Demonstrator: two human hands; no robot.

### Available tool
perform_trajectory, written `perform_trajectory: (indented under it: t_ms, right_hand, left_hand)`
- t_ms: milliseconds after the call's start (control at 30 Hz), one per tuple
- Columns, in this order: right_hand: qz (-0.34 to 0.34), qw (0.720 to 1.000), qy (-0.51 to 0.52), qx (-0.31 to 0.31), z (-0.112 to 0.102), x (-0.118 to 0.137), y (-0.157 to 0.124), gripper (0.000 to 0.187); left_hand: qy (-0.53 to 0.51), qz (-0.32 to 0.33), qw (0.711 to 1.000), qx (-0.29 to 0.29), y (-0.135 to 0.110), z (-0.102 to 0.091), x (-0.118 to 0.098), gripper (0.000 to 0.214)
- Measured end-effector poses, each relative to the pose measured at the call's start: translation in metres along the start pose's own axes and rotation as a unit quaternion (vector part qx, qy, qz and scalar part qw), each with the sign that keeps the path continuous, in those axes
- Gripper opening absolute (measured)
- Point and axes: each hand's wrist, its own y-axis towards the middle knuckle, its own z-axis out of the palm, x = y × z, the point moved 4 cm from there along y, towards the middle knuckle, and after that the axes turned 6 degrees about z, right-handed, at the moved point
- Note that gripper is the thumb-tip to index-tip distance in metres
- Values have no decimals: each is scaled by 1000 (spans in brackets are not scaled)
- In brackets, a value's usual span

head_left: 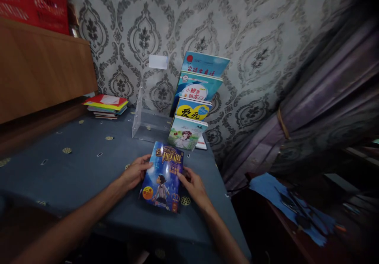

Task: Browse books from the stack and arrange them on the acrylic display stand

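Between my two hands is a dark blue book (162,179) with gold lettering and a cartoon figure on its cover. My left hand (137,172) grips its left edge, thumb on the cover. At the right edge my right hand (193,183) also holds it, thumb on the front. Just beyond stands a clear acrylic book rack (152,132) with a blank white label on top. Its right side carries several books in rising tiers: a pale green one (187,133) lowest, then a yellow-and-blue one (194,109), with two blue ones (204,63) above.
A stack of books (106,104) lies at the back left of the cloth-covered table (89,153). A wooden cabinet (44,66) with a red basket (35,5) borders the left. At right are a tied curtain (284,126) and a blue cloth (275,195) on a lower surface.
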Motion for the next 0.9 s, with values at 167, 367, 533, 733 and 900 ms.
perform_trajectory:
  t_ms: [167,367,533,733,900]
  right_hand:
    - [52,989,118,69,2,7,5,52]
    - [24,990,137,6,-13,13,20,50]
    - [2,991,131,-36,-35,20,41,49]
    - [-31,989,139,-49,-55,30,65,44]
    - [-66,990,111,-59,-67,36,92,43]
  left_hand:
    - [12,21,1000,15,11,8,-6,47]
    - [43,37,998,22,39,22,-13,40]
    - [50,45,997,36,70,40,-21,36]
    - [71,68,994,42,101,52,-28,40]
    - [78,94,992,35,120,60,-37,38]
